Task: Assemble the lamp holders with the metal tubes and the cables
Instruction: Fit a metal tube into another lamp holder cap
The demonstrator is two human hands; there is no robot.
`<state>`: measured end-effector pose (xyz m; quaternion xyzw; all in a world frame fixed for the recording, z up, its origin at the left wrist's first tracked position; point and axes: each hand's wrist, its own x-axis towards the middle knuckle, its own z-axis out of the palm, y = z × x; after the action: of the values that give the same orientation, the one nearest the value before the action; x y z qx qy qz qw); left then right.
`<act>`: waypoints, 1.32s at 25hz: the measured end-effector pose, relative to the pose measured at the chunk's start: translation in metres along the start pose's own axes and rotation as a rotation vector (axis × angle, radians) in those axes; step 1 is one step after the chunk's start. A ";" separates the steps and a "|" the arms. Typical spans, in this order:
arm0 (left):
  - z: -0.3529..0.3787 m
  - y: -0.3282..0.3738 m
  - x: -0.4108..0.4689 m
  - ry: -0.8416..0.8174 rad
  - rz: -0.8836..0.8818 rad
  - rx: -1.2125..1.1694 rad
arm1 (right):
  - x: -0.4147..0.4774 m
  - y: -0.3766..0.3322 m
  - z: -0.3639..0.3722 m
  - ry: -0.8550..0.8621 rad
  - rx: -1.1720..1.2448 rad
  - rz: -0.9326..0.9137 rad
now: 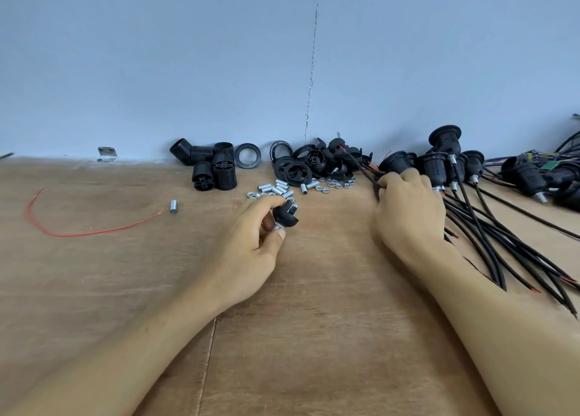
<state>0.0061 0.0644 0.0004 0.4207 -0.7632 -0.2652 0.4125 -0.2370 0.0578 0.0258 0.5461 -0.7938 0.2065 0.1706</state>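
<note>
My left hand (251, 243) pinches a black lamp holder cap (286, 216) with a short metal tube through it, just in front of a loose heap of metal tubes (279, 189). My right hand (408, 208) lies curled over the bundle of black cables (489, 246), its fingers closed around one cable near its red wire ends (372, 167). Behind it stand assembled lamp holders (445, 142) with cables attached.
Black threaded holder bodies (216, 170) and rings (292, 167) lie along the blue wall. Small nuts (339, 183) sit beside the rings. A red wire (78, 232) and a single metal tube (173, 206) lie at the left on the wooden table (314, 321).
</note>
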 end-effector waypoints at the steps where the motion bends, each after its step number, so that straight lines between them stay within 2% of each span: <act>1: 0.000 0.001 0.000 0.003 0.002 -0.013 | -0.001 -0.003 -0.004 0.095 0.065 -0.046; 5: -0.001 0.002 0.000 0.023 -0.002 -0.070 | -0.014 -0.027 -0.021 0.419 0.302 -0.331; 9: -0.002 0.003 0.001 0.048 -0.042 -0.194 | -0.024 -0.042 -0.027 0.398 0.529 -0.343; 12: -0.002 0.002 0.002 0.040 -0.074 -0.276 | -0.028 -0.042 -0.027 0.201 0.847 -0.303; 15: -0.002 0.001 0.004 0.047 -0.086 -0.247 | -0.030 -0.047 -0.024 -0.148 1.079 -0.181; 18: -0.002 0.001 0.005 0.055 -0.094 -0.228 | -0.033 -0.054 -0.018 -0.509 1.325 0.052; 20: -0.002 0.002 0.004 0.064 -0.094 -0.235 | -0.033 -0.056 -0.017 -0.630 1.505 0.184; 23: -0.002 0.001 0.005 0.068 -0.090 -0.212 | -0.025 -0.053 -0.021 -0.600 1.786 0.305; 26: -0.002 -0.001 0.005 0.080 -0.091 -0.170 | -0.015 -0.043 -0.021 -0.477 1.913 0.394; 31: -0.003 -0.003 0.004 0.086 -0.087 -0.116 | -0.007 -0.029 -0.016 -0.303 1.892 0.446; 33: -0.004 -0.001 0.003 0.081 -0.090 -0.109 | -0.005 -0.026 -0.013 -0.298 1.777 0.441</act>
<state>0.0091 0.0612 0.0032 0.4417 -0.7107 -0.3075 0.4530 -0.2104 0.0601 0.0380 0.3341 -0.4436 0.6944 -0.4576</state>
